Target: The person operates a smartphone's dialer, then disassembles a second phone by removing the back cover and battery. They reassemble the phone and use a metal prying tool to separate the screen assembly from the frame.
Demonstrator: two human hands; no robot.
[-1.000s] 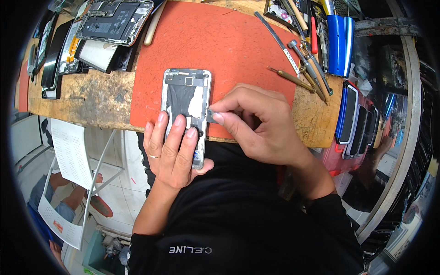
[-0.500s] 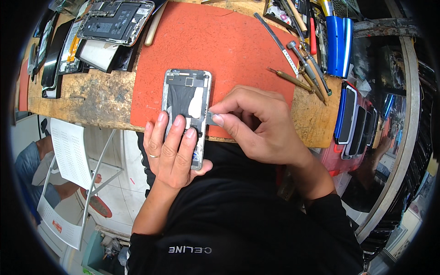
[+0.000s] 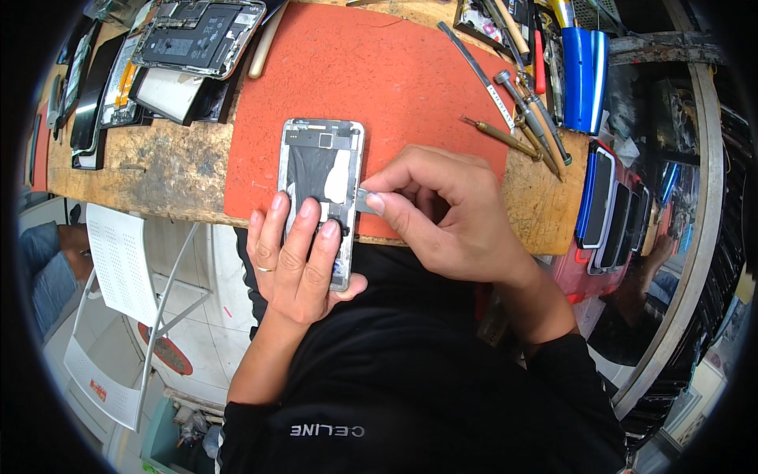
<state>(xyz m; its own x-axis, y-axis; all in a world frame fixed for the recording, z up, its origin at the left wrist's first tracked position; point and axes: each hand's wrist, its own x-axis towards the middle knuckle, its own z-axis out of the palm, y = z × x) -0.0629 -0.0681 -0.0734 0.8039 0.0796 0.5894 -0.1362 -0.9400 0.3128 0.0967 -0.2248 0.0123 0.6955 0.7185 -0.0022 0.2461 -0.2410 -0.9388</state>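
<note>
An opened smartphone (image 3: pixel 320 166), its inner side up, lies across the front edge of the red mat (image 3: pixel 379 79). Dark film and a white patch cover its middle. My left hand (image 3: pixel 292 261) grips its lower part, fingers across the top and thumb at the right side. Between the thumb and forefinger of my right hand (image 3: pixel 442 213) is a small thin metal blade (image 3: pixel 363 201), pressed against the phone's right edge. How far the blade's tip goes in is hidden.
Screwdrivers (image 3: pixel 530 114) and a flat metal strip tool (image 3: pixel 478 75) lie at the mat's right. Opened phones (image 3: pixel 197 39) are stacked at the far left of the wooden bench (image 3: pixel 150 178). A white chair (image 3: pixel 122 261) stands left, near a person's leg (image 3: pixel 59 261).
My hands, the phone and the blade hold almost the same place. At the far left, the other person's legs have shifted, and a foot no longer shows by the chair.
</note>
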